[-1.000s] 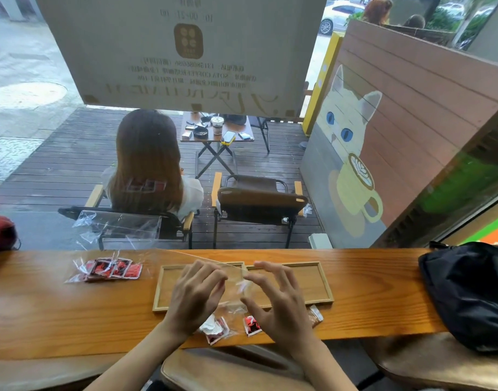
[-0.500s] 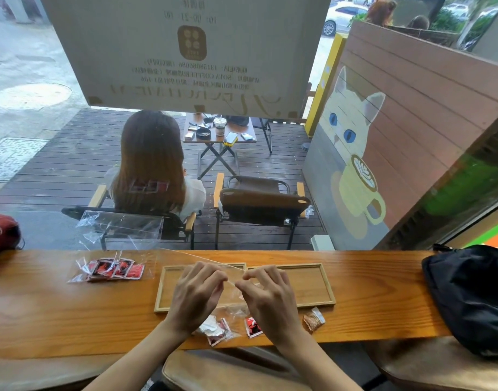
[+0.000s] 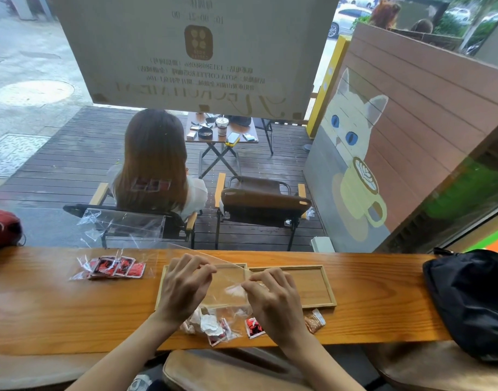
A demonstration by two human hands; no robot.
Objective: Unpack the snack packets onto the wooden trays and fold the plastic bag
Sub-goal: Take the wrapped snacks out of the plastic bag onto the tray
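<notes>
Across the counter (image 3: 58,311) we see little change from half a second ago: both hands have stayed over the trays, though the right hand (image 3: 273,299) now has its fingers curled tighter, where a second ago they were spread. The bag (image 3: 228,280) is still held between the two hands, its upper edge lifted in a slant over the left tray (image 3: 161,289).

The clear plastic is hard to follow. We can trace its raised edge and some crinkles near the right fingers, but its lower part blurs into the packets (image 3: 216,325) lying near the counter's front edge, and we cannot tell whether those are inside it or under it. The left hand (image 3: 184,289) grips the bag's left side with bent fingers; its fingertips are hidden from us. The right hand pinches the bag's right side.

The right tray (image 3: 328,289) shows bare wood where the hand leaves it visible; the left tray's floor is mostly covered by hand and plastic. A second bag (image 3: 112,268) lies to the left on the counter with red packets inside. One red packet (image 3: 254,327) sits by the right wrist and a brown packet (image 3: 314,323) just in front of the right tray. A black pouch (image 3: 473,300) rests at the far right, cut off by the frame.
</notes>
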